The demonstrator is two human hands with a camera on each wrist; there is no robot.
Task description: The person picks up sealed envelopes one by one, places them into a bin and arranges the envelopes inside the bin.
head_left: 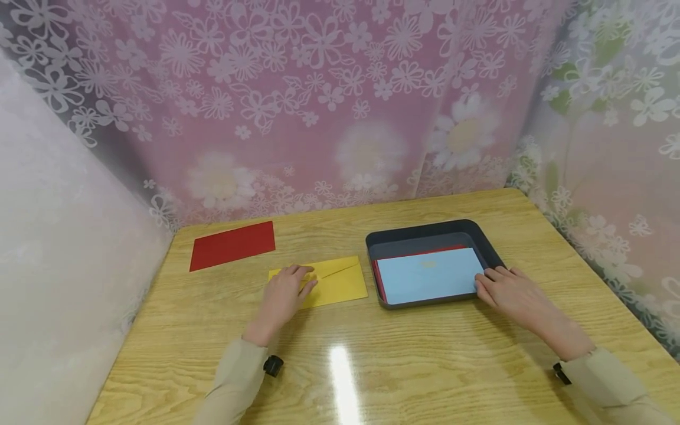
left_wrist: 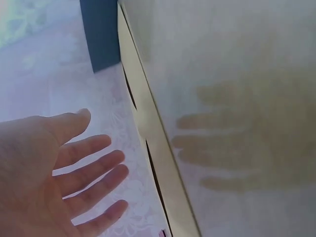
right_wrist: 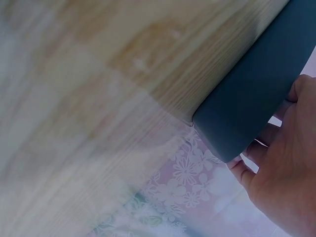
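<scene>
A yellow envelope (head_left: pixel 340 282) lies flap side up on the table, and my left hand (head_left: pixel 281 298) hovers over its left part. In the left wrist view the fingers (left_wrist: pixel 94 187) are spread and loosely extended beside the envelope's edge (left_wrist: pixel 159 128), holding nothing. To the right stands a dark grey tray (head_left: pixel 419 235) with a light blue envelope (head_left: pixel 430 280) on top of red ones (head_left: pixel 379 283). My right hand (head_left: pixel 512 295) grips the tray's right side near its front corner. From the right wrist, its fingers show at the tray's wall (right_wrist: pixel 242 103).
A red envelope (head_left: pixel 232 246) lies flat at the back left of the wooden table (head_left: pixel 425 360). Flowered pink curtains (head_left: pixel 297 118) hang behind the table, and pale cloth (head_left: pixel 627 224) borders its right side. White cloth (head_left: pixel 58 236) hangs at the left.
</scene>
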